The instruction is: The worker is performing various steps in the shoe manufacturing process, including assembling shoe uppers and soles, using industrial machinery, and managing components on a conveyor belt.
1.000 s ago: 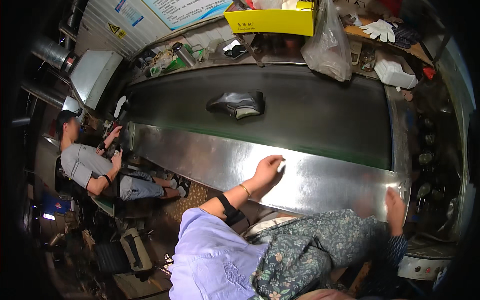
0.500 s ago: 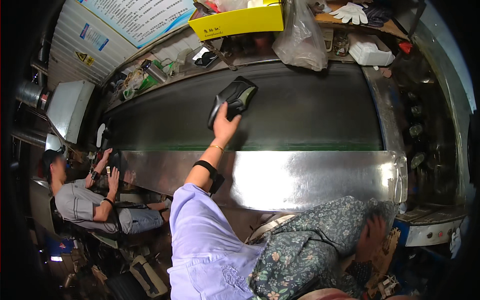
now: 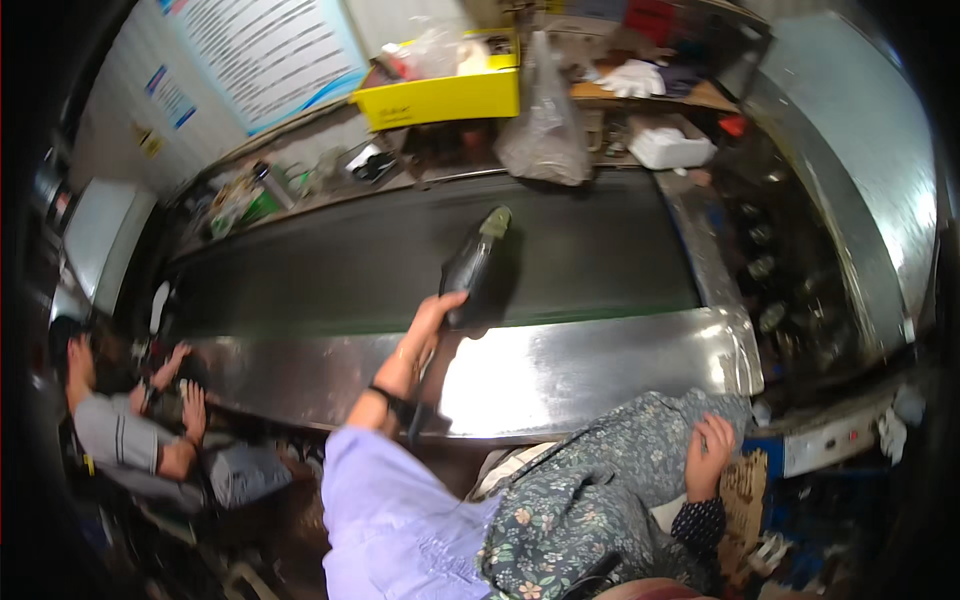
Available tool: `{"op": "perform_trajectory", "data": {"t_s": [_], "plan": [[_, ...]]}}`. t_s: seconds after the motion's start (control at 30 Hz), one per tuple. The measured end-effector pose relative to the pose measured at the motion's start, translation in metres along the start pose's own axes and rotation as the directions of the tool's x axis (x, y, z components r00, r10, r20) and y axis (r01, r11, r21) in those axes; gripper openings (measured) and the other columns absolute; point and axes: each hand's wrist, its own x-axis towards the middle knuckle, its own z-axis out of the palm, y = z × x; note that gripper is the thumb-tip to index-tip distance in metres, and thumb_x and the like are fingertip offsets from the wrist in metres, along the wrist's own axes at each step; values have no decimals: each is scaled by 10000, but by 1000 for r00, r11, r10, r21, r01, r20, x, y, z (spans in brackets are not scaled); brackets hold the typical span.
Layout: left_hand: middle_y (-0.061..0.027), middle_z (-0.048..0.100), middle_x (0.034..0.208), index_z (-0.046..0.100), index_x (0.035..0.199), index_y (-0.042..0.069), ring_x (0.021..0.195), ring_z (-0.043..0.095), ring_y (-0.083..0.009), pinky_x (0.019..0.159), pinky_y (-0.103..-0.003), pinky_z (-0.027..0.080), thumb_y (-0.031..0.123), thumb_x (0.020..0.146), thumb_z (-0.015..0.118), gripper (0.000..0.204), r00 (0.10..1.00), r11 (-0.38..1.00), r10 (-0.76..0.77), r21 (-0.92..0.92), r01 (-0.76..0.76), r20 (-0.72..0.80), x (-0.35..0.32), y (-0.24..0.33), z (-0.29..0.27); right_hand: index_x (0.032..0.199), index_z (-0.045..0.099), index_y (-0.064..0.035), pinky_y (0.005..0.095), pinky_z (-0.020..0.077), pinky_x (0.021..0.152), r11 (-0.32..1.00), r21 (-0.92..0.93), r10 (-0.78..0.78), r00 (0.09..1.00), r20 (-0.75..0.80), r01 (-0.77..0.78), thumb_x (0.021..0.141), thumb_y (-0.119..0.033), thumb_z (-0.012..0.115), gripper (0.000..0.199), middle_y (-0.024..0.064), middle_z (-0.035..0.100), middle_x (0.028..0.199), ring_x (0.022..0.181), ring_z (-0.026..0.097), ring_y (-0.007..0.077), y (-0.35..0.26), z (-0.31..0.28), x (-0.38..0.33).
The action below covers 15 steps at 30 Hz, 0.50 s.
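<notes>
A black shoe [image 3: 466, 275] with an olive-green end is in my left hand [image 3: 432, 314], whose fingers are wrapped round its near end. Tilted on edge, the shoe hangs over the dark conveyor belt [image 3: 330, 275], close to the belt's near side. Whether it touches the belt I cannot tell. My right hand [image 3: 708, 448] rests by the flowered apron [image 3: 610, 475] over my lap, its fingers loosely stretched and nothing visible in them.
A shiny metal ledge [image 3: 590, 365] runs along the belt's near side. At the left sits another person [image 3: 130, 430], hands near the ledge and a white sole-shaped piece [image 3: 159, 305]. Beyond the belt stand a yellow box [image 3: 440, 98] and a plastic bag [image 3: 545, 130].
My left hand has drawn the shoe nearer and turned it onto its edge. My right hand now shows more plainly beside the apron. The whole view has shifted.
</notes>
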Motion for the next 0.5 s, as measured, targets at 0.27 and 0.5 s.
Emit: {"op": "perform_trajectory", "data": {"t_s": [0.27,0.5], "plan": [[-236,551,1316,378,1419,-45,1087,598,-412,845,-527,529,438,882,620,762,198,188,-83,-179,966,977,-85,-150,188,1436,367,17,381,382,1081,401,916,97,993,-69,24,959,-189,591,566,184,421,1463,1284,487,266,-18,-65,39],[-165,328,1527,262,1495,3,1398,348,-288,1149,-412,267,394,850,725,885,437,882,184,49,-469,880,-103,-131,343,1260,586,4,327,431,1031,844,523,350,863,-364,-122,928,-54,595,338,132,600,1298,1192,574,223,-49,-146,11]]}}
